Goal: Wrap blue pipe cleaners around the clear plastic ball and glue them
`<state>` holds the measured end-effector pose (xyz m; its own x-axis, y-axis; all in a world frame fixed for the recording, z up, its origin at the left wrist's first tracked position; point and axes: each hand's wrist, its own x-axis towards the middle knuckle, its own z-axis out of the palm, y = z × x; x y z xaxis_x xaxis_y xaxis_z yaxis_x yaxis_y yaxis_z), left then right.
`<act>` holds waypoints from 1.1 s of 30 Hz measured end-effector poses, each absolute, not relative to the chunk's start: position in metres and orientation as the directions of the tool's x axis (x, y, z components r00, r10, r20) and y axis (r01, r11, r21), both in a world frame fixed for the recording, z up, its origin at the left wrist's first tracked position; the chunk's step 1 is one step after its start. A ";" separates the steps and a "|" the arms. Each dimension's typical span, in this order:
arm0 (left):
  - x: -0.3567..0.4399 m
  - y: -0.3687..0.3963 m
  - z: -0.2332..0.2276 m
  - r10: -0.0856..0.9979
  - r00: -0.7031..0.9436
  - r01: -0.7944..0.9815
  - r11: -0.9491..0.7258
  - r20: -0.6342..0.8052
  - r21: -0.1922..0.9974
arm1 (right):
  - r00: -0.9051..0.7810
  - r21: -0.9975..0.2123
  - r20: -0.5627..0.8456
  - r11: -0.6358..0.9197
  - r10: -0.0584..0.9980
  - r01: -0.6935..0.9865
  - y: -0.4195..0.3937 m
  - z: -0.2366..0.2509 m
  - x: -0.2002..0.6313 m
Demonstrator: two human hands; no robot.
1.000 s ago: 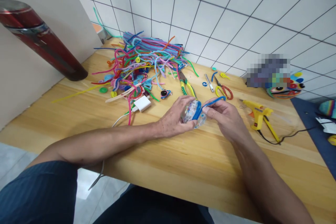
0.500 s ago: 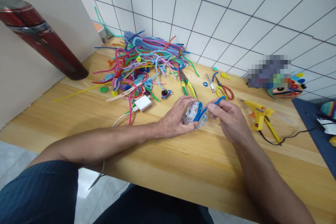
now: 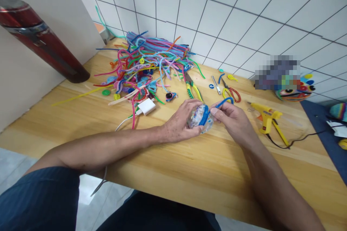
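My left hand (image 3: 181, 122) is closed around a clear, rounded plastic piece (image 3: 195, 116) with coloured specks, perhaps a ball or the bottom of a bottle. A blue pipe cleaner (image 3: 225, 100) is wrapped about its middle, and the free end arcs up to the right. Close beside it, my right hand (image 3: 230, 116) pinches that free end between thumb and fingers. Pliers (image 3: 193, 87) with green and yellow handles lie just beyond my left hand. Scissors (image 3: 233, 94) with red and yellow handles rest beyond my right hand.
A heap of pipe cleaners (image 3: 159, 48) lies against the tiled wall. Left of it stands a red thermos (image 3: 51, 43). A white charger (image 3: 146, 107) with its cable is nearer. To the right are a yellow glue gun (image 3: 267, 115) and a colourful figure (image 3: 292, 94).
My right hand has drawn the blue pipe cleaner in against the clear piece, so the loose stretch between them is shorter. My left hand keeps its hold.
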<state>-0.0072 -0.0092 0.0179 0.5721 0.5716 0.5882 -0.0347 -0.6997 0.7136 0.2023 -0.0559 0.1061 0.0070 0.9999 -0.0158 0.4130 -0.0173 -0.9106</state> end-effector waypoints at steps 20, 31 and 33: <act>-0.010 -0.007 0.019 0.564 0.602 -0.028 -0.693 0.566 0.720 | -0.142 -0.922 -0.042 0.016 0.989 0.387 -0.055 0.110 0.211; -0.011 -0.006 0.022 0.530 0.608 -0.051 -0.717 0.591 0.695 | -0.190 -0.956 -0.061 -0.003 0.980 0.293 -0.053 0.107 0.218; -0.011 -0.006 0.021 0.539 0.606 -0.037 -0.716 0.585 0.697 | -0.188 -0.961 -0.053 0.001 0.981 0.278 -0.051 0.108 0.221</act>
<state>-0.0106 -0.0057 0.0210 0.6065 0.5386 0.5849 -0.0366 -0.7159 0.6972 0.2212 -0.0511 0.1085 -0.1879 0.9807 -0.0532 0.2776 0.0010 -0.9607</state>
